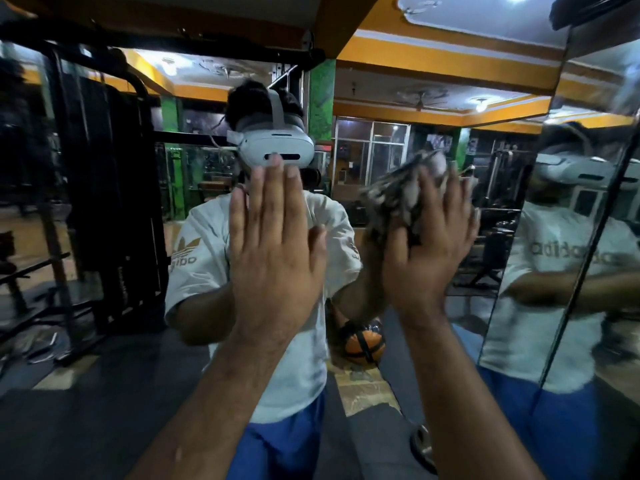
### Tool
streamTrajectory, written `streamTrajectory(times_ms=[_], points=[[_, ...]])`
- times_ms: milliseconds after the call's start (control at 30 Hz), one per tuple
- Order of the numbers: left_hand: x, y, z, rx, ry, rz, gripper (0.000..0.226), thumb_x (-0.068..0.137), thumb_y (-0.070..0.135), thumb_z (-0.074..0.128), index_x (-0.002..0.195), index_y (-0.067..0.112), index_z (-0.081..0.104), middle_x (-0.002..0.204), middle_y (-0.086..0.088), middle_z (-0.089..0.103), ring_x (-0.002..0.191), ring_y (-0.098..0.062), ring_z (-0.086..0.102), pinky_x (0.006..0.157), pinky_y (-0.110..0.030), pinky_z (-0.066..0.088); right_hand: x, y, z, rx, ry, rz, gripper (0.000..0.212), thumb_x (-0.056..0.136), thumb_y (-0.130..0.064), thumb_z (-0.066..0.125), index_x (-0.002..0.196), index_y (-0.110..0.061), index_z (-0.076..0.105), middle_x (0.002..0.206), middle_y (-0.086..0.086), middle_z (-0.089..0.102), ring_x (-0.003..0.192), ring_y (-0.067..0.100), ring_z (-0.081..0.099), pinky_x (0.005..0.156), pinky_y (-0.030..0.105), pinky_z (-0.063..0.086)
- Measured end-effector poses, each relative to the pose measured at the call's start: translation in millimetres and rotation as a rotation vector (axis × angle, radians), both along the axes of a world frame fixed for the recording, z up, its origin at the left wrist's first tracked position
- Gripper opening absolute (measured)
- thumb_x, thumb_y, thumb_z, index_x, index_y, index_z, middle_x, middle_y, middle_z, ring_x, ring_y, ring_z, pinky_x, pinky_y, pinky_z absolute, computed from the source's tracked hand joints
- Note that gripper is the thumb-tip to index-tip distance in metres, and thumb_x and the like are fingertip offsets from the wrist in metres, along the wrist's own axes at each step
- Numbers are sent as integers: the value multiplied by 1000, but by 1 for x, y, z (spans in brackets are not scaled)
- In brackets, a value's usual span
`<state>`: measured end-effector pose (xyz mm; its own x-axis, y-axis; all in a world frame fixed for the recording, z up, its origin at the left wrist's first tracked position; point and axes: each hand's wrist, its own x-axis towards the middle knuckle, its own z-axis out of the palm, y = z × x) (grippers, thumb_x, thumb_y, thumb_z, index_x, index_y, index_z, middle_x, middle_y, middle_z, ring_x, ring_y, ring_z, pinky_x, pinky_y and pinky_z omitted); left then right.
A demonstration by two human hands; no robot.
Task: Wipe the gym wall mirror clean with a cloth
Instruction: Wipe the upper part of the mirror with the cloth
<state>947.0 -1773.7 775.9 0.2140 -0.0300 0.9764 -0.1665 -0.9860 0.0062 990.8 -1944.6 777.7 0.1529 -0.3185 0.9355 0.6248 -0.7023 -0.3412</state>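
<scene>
The wall mirror (114, 188) fills the view ahead and shows the gym and my own reflection. My left hand (273, 251) lies flat against the glass at head height, fingers straight and together, pointing up. To its right, my right hand (429, 247) presses a crumpled grey-and-white cloth (398, 195) onto the mirror. The cloth is blurred and bunches out past my fingertips and the hand's left side. Whether my fingers curl round it is hidden behind the back of the hand.
A second mirror panel (588, 237) meets the first at a corner on the right, behind a dark slanted bar (595, 244). Reflected in the glass are a black weight machine (104, 202) at left and an orange ball (363, 344) on the floor.
</scene>
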Motion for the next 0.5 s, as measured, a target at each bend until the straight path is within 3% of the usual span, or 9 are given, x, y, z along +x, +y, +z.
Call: streamTrajectory(times_ms=[100, 267, 300, 433, 500], points=[[1, 17, 4, 35, 32, 54, 78, 107, 53, 37, 159, -1, 16, 167, -21, 11, 155, -34, 6, 126, -51, 10, -7, 24, 17, 262, 70, 28, 72, 82, -24, 56, 154, -24, 50, 169, 7, 33, 159, 26, 19, 126, 64, 8], [-5, 40, 3, 127, -4, -124, 60, 106, 29, 37, 158, 2, 23, 167, -17, 17, 156, -29, 11, 127, -46, 11, -16, 67, 5, -194, 3, 10, 62, 92, -36, 52, 153, -22, 52, 169, 8, 32, 160, 25, 17, 128, 58, 6], [-7, 52, 4, 127, -20, -138, 59, 106, 27, 40, 158, 2, 25, 166, -17, 20, 155, -29, 13, 127, -46, 12, -15, 64, 5, -192, -5, 1, 62, 91, -36, 52, 152, -23, 53, 168, 8, 34, 159, 26, 18, 127, 59, 7], [-8, 101, 13, 96, -50, -30, 67, 107, 40, 43, 157, 0, 24, 165, -20, 17, 155, -33, 12, 126, -49, 11, -17, 89, 23, 303, 41, 23, 71, 82, -28, 52, 153, -29, 50, 168, 3, 34, 159, 22, 21, 126, 64, 7], [-8, 112, 14, 174, -35, -37, 65, 108, 38, 39, 158, 0, 21, 166, -21, 15, 155, -34, 10, 127, -49, 9, -23, 121, 26, 284, 56, 2, 72, 82, -27, 52, 154, -27, 49, 169, 4, 32, 160, 23, 19, 127, 63, 4]])
